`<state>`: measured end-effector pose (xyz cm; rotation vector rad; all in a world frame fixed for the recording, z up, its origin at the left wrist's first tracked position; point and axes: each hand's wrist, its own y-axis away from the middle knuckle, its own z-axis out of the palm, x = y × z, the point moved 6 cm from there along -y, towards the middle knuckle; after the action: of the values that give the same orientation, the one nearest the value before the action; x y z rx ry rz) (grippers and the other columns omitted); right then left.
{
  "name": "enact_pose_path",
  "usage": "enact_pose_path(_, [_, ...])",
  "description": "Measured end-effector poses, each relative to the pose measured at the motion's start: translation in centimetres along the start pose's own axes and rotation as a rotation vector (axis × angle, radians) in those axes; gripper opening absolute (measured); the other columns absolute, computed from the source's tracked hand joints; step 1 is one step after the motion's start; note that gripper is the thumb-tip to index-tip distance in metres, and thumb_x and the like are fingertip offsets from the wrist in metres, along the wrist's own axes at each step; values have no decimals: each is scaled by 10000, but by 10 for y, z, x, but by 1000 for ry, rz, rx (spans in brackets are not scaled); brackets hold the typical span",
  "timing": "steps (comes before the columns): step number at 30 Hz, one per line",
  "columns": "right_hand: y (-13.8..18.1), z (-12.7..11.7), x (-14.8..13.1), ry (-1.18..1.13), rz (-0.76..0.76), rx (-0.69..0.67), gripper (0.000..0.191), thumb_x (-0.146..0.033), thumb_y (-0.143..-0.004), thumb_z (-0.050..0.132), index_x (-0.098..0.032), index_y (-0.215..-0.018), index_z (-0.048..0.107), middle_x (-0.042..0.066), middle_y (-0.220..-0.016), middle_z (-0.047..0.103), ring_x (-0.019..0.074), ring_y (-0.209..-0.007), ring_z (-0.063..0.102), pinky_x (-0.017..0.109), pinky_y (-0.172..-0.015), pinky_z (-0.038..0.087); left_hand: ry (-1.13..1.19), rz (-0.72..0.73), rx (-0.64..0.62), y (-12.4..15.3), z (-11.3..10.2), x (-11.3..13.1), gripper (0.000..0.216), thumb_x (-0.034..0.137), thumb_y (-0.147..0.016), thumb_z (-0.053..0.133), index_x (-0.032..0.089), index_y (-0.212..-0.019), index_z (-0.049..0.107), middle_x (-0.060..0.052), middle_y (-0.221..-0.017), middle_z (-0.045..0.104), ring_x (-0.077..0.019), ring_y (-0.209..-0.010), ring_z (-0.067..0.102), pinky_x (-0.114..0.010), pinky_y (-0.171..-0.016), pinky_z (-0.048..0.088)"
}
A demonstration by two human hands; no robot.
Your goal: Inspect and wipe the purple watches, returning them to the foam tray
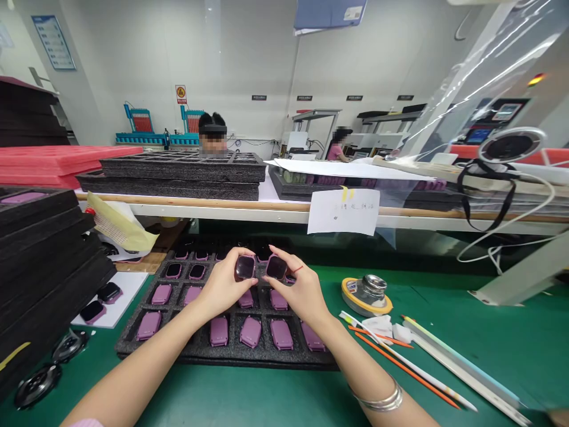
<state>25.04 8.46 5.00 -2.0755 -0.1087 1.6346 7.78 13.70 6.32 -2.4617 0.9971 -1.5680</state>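
Black foam trays [44, 261] stand in a tall stack at the far left of the green worktop [484, 323], with two round black discs [38, 385] on the surface beside them. Just right of the stack, a white card [109, 302] carries two pink-and-black watches [109, 292].

Next comes a low foam tray [226, 357] with rows of pockets, holding pink watch cases [250, 332]. Each visible pocket in the near rows is filled, and these cases show plain pink tops. Farther back, the pockets hold smaller pieces with darker faces inside pink rims, though the hands hide part of those rows, so an exact count cannot be made.

Both hands are closed in a pinch above the middle of the tray. The left hand [224, 289] grips a dark square piece [245, 267] between thumb and fingers, and the right hand [302, 292] grips a matching piece [276, 267] the same way, the two almost touching.

Farther right lie a metal jar [374, 287] on a yellow round base, a crumpled white cloth [377, 325], orange-and-white sticks [400, 369] and long pale strips [462, 367].
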Motion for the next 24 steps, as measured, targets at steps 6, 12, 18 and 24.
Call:
enact_pose_path(6, [3,19,12,-511,300,-91,587,-511,-679,866,-229,-1177,738,39,-971,726,113,-713,606,258,-693,555,86,39,48,4,-1,17,138,330,-896,642,206,-956,646,1,-838,639,-143,-724,572,-296,-763,473])
enact_pose_path(12, [16,39,10,-866,480,-169,428,-557,-637,896,-191,-820,768,-15,-720,668,53,-602,555,164,-625,543,181,98,12,9,6,34,93,262,-804,746,236,-893,736,-13,-896,655,-163,-851,552,-294,-855,412])
enact_pose_path(18, [23,42,-9,-993,525,-208,487,-575,-657,881,-185,-930,781,4,-831,712,44,-625,547,128,-626,543,508,-97,39,-3,2,23,347,531,-877,631,197,-798,584,25,-705,481,-82,-553,369,-198,-511,333])
enact_pose_path(24, [18,33,-19,-886,452,-229,612,-700,-686,792,-225,-1071,789,36,-957,725,55,-647,525,144,-646,547,739,-315,16,-9,-1,4,577,700,-727,669,236,-720,325,106,-653,229,-30,-463,127,-158,-386,146])
